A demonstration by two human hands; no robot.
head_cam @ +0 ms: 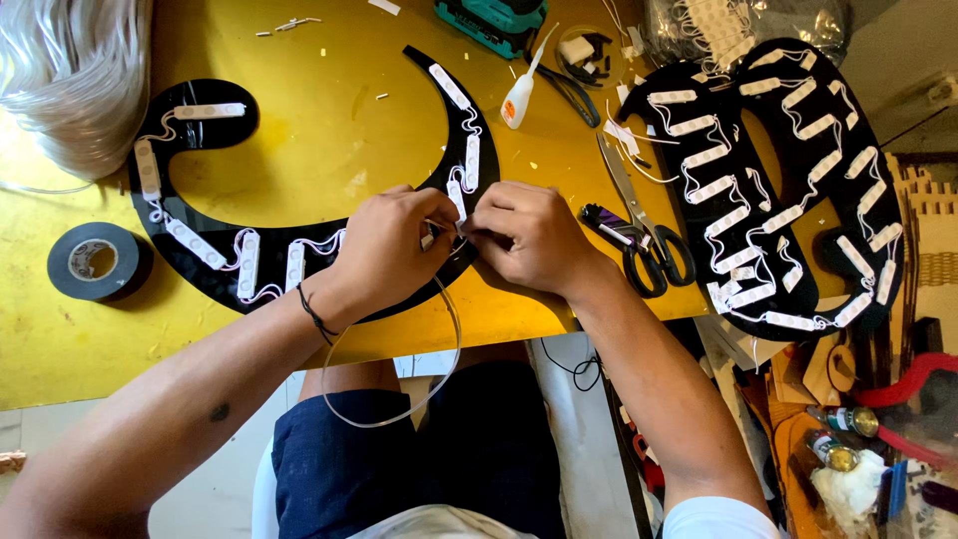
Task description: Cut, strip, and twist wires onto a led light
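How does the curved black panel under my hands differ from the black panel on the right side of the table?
The curved black panel is one open, hook-like strip with a single line of white modules. The right black panel is a wider looped shape, packed with many more modules. Both hands, left hand and right hand, work on the curved one; the right one lies untouched.

Yellow worktable [299, 130] filled upper and middle frame, surface scuffed, dotted with small white scraps. Table's front edge ran across lower middle. Pale tiled floor [225, 489] showed below table at lower left. Grey floor patch [913, 60] lay at upper right corner. Cluttered heap of cardboard and wooden offcuts [918, 230] stood at right edge. Light was bright, even, with soft shadows on tabletop. No wall or window was in frame.
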